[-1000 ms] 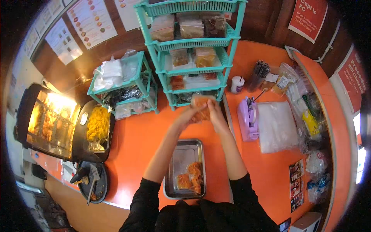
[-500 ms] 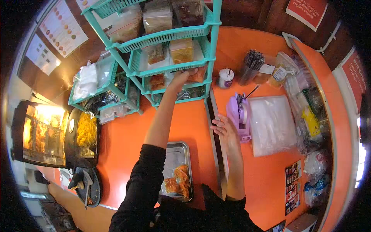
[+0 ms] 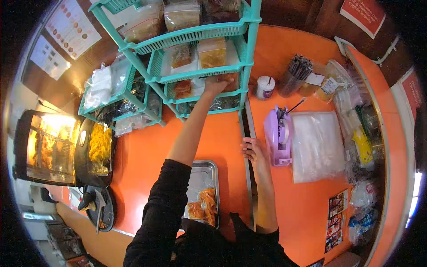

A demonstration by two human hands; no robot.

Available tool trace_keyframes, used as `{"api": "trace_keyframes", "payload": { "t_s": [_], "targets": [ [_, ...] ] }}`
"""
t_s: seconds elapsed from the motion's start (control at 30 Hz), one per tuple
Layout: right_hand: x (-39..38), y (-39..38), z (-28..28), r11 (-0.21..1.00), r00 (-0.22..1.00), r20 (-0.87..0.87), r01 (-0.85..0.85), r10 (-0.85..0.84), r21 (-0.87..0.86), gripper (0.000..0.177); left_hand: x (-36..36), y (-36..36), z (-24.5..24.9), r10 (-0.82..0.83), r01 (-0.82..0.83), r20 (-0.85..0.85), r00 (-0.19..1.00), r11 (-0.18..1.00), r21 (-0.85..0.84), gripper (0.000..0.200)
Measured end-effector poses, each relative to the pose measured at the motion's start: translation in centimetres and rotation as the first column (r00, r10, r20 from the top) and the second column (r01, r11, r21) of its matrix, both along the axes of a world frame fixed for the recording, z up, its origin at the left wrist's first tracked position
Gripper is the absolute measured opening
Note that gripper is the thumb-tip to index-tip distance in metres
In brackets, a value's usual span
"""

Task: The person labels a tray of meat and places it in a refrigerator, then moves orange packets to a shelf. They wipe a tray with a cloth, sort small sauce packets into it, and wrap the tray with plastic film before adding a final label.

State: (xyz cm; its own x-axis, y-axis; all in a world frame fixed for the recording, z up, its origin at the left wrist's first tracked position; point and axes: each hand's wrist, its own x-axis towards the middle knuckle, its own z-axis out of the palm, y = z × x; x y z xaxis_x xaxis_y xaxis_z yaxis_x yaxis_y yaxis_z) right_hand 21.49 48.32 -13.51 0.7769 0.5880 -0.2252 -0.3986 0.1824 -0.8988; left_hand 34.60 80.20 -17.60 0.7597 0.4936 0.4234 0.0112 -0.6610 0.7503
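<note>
Curved glossy orange counter (image 3: 311, 209) against dark brown wooden wall (image 3: 289, 13) carrying white laminated menu sheets (image 3: 73, 26) and red posters (image 3: 362, 13); glowing glass-fronted warming cabinet (image 3: 44, 147) at far left.

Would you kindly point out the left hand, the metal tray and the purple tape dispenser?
left hand (image 3: 216, 84): head view, back of the hand.
metal tray (image 3: 203, 176): head view, bare upper floor.
purple tape dispenser (image 3: 271, 133): head view, side of its body.

Teal shelf rack (image 3: 201, 73), orange counter (image 3: 147, 155), lilac tape dispenser (image 3: 276, 135), black sleeves (image 3: 167, 204)
</note>
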Motion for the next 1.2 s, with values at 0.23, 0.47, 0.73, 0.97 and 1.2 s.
{"api": "trace_keyframes", "payload": {
  "t_s": [0.23,0.47,0.73,0.97,1.2],
  "targets": [
    [0.1,2.4,0.8,0.997,0.994,0.092,-0.052,0.057,-0.050,0.030,-0.8,-1.4,2.5,0.022,0.043,-0.107,0.994,0.821,0.570,0.068],
    [1.2,3.3,2.0,0.997,0.965,0.255,-0.050,0.063,-0.058,0.029,-3.4,-3.0,7.8,-0.298,0.239,-0.041,0.954,0.835,-0.496,0.058],
    [-1.6,3.7,0.2,0.983,0.896,0.415,-0.098,0.156,-0.157,0.022,-0.4,-1.6,0.4,0.011,0.083,-0.385,0.923,0.970,0.228,0.071],
    [-14.1,2.3,-7.1,0.713,0.107,0.712,0.036,0.694,-0.700,0.027,-20.7,-10.7,5.4,-0.014,-0.035,0.287,0.958,0.986,0.164,0.047],
    [-15.3,3.7,-9.1,0.749,-0.258,0.725,-0.003,0.639,-0.662,0.019,-42.3,-16.8,-4.7,0.038,-0.102,-0.150,0.988,0.888,-0.447,0.018]
  ]
}}
